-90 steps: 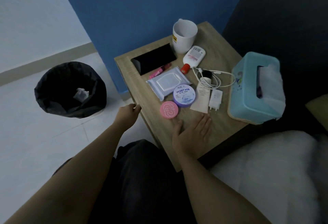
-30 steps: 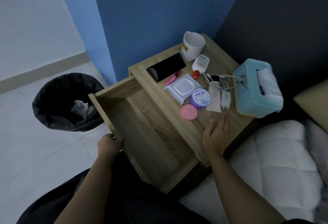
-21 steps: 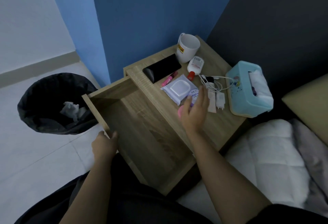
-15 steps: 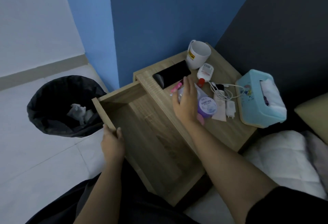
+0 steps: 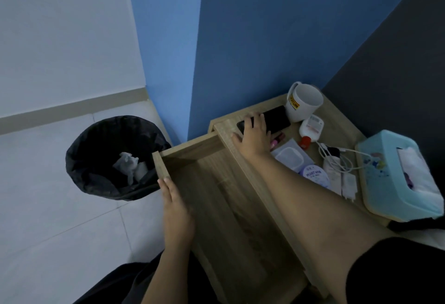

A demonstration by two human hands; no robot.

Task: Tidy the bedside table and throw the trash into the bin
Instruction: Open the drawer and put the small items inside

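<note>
Head: right grip (image 5: 252, 133) clasps phone (image 5: 277, 118); left grip (image 5: 177, 207) touches drawer (image 5: 192, 151).

Place: a bedroom in a home.
Furniture: wooden bedside table (image 5: 343, 128) with an open drawer (image 5: 216, 207), in a blue wall corner.
On top: mug (image 5: 304, 102), phone (image 5: 277, 118), tissue box (image 5: 385, 178).
Floor: white tiles, a bin (image 5: 96, 145) with a black bag.
</note>
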